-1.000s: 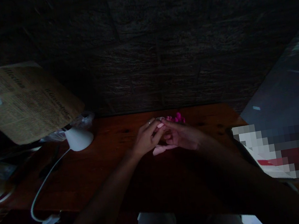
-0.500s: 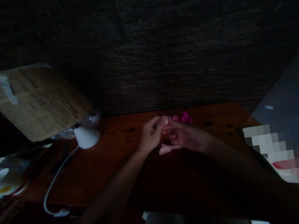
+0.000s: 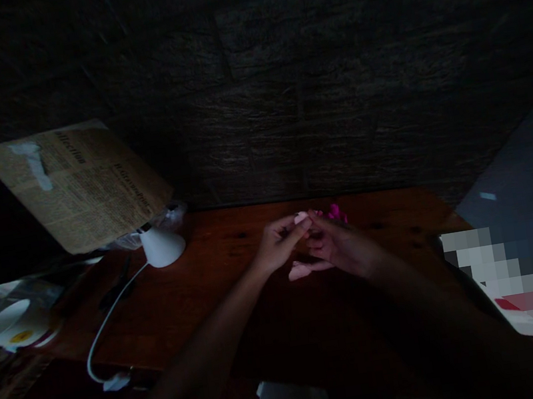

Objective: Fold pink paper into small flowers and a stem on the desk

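Over the wooden table [image 3: 219, 254], a small pale pink piece [image 3: 302, 217] sits pinched in the fingers of the left hand [image 3: 277, 246]; the right hand [image 3: 345, 251] has fingertips beside it, though whether they grip, I cannot tell. Fine two-handed work seems underway, likely calling next for a light, steady pinch. Another pink piece [image 3: 299, 270] shows below, by the right hand's lower fingers.

Head camera faces forward-down, seemingly near hands [image 3: 274, 249].
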A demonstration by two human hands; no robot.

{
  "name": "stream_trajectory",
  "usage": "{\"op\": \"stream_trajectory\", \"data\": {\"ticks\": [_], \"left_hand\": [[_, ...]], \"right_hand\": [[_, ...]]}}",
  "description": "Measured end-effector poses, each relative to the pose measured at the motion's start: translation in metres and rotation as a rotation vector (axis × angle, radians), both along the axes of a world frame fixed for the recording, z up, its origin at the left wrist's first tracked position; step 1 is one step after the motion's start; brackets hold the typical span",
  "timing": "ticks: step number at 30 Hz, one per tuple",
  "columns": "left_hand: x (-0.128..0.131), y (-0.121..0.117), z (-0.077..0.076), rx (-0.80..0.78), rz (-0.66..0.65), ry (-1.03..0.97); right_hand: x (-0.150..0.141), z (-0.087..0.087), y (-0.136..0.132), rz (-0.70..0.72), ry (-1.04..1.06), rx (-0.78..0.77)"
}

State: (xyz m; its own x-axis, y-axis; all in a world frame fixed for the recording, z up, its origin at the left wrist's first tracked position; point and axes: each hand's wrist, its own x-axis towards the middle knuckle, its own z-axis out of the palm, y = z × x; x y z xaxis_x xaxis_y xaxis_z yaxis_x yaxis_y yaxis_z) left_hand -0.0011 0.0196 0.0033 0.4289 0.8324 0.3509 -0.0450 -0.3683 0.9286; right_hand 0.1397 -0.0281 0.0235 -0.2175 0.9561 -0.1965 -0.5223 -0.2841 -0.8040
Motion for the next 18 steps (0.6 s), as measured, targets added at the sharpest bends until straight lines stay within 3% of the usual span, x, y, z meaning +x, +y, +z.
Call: {"op": "stream_trajectory", "data": {"ticks": [10,14,18], "left_hand": [[-0.0074,0.0023,0.0009,0.492,0.138,0.275],[-0.0067,0.0017,-0.0008,0.553,0.104,0.28],[-0.0052,-0.0008,0.001,0.506,0.093,0.236]], "right_hand": [[-0.0012,-0.0001,-0.0005,-0.083,-0.212,0.051],[-0.0015,-0.0033,-0.0017,-0.179,-0.497,0.154],[0.0009,-0.0042,-0.0022,-0.364,-0.749,0.435]]}}
